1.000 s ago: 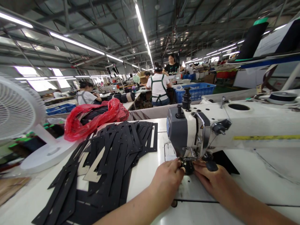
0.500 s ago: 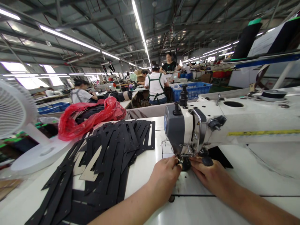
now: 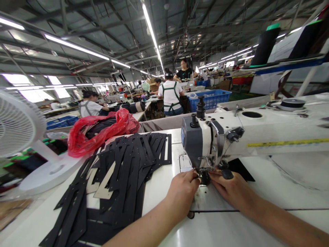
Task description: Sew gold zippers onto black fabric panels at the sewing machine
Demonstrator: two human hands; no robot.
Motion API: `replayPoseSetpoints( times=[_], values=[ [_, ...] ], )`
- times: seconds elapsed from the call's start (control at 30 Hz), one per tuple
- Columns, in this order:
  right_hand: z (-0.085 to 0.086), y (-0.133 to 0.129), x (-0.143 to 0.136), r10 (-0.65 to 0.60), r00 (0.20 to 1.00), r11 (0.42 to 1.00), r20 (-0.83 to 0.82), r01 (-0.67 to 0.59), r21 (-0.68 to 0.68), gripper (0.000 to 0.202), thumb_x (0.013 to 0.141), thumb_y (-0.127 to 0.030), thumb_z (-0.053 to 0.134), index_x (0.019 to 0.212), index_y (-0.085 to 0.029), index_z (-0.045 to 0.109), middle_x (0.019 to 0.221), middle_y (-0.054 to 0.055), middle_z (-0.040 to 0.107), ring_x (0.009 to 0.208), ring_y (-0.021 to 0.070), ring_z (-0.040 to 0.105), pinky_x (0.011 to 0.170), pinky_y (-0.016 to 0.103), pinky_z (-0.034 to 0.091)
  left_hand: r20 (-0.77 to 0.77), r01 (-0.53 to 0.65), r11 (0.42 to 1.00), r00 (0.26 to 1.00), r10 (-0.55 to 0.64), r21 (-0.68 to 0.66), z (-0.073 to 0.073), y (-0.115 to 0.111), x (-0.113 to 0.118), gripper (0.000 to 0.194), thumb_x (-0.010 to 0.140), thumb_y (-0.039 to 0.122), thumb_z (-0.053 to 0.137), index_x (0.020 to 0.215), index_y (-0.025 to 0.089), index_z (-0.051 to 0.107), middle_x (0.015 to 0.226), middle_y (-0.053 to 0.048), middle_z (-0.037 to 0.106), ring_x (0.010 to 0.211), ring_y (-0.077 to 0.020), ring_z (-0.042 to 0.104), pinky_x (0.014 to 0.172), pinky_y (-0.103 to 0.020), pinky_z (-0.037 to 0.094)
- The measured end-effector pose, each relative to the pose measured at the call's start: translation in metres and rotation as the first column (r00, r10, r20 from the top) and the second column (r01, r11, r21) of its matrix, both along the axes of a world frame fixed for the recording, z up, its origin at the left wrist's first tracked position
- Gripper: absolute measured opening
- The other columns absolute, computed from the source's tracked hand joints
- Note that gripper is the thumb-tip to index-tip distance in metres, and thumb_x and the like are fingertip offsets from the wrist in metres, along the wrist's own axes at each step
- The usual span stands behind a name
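Industrial sewing machine (image 3: 193,139), with left hand (image 3: 182,192) and right hand (image 3: 233,188) curled just underneath — cannot tell whether gripping or loose; could get nipped by straying closer.

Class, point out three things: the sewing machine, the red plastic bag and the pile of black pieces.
Sewing machine (image 3: 254,129): head view, on its white arm.
Red plastic bag (image 3: 88,141): head view, on its crumpled front.
Pile of black pieces (image 3: 126,171): head view, on a strip mid-pile.
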State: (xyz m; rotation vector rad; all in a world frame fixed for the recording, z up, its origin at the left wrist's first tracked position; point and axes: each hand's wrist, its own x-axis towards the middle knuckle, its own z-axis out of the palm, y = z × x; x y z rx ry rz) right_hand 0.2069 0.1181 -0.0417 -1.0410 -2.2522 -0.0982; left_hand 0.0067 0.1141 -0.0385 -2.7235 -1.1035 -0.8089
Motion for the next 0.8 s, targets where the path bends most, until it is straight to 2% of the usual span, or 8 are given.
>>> replayPoseSetpoints(
  times=[0.17,0.33,0.57,0.8],
  values=[
    [0.0035,-0.0015,0.0002,-0.001,1.000,1.000,-0.012,0.001,-0.018,0.025,0.085,-0.015,0.042,0.080,-0.020,0.065,0.076,0.004,0.068,0.075,0.0166,0.066,0.071,0.025,0.053,0.026,0.004,0.999,1.000,-0.005,0.042,-0.0034,0.0002,-0.0006,0.010,0.085,0.012,0.055,0.090,0.014,0.064,0.094,-0.007,0.066,0.092,-0.0189,0.062,0.082,-0.032,0.053],
    [0.0035,-0.0011,0.0007,-0.011,1.000,1.000,-0.019,0.010,-0.027,0.026,0.085,-0.014,0.041,0.079,-0.019,0.065,0.076,0.005,0.068,0.076,0.0169,0.066,0.071,0.026,0.053,0.005,0.012,0.998,1.000,-0.012,0.057,0.0001,-0.0015,-0.0017,0.010,0.083,0.011,0.057,0.091,0.014,0.063,0.098,-0.009,0.067,0.095,-0.0206,0.063,0.084,-0.034,0.053],
    [0.0009,0.0010,0.0023,0.002,1.000,0.999,-0.004,-0.002,-0.033,0.027,0.086,-0.013,0.038,0.075,-0.018,0.062,0.073,0.005,0.067,0.079,0.0181,0.066,0.073,0.027,0.053,-0.045,0.005,1.000,0.999,-0.005,0.004,0.0049,-0.0021,-0.0016,0.011,0.082,0.009,0.055,0.088,0.013,0.063,0.093,-0.009,0.067,0.090,-0.0207,0.064,0.080,-0.034,0.054],
    [-0.0006,0.0008,0.0036,0.000,0.999,0.999,0.040,0.001,-0.034,0.025,0.089,-0.016,0.038,0.082,-0.019,0.061,0.077,0.004,0.066,0.084,0.0169,0.065,0.077,0.027,0.052,-0.034,-0.015,0.999,0.999,0.014,-0.036,0.0036,-0.0019,-0.0016,0.011,0.085,0.012,0.054,0.090,0.015,0.064,0.092,-0.007,0.065,0.091,-0.0196,0.061,0.081,-0.034,0.053]
  ],
)
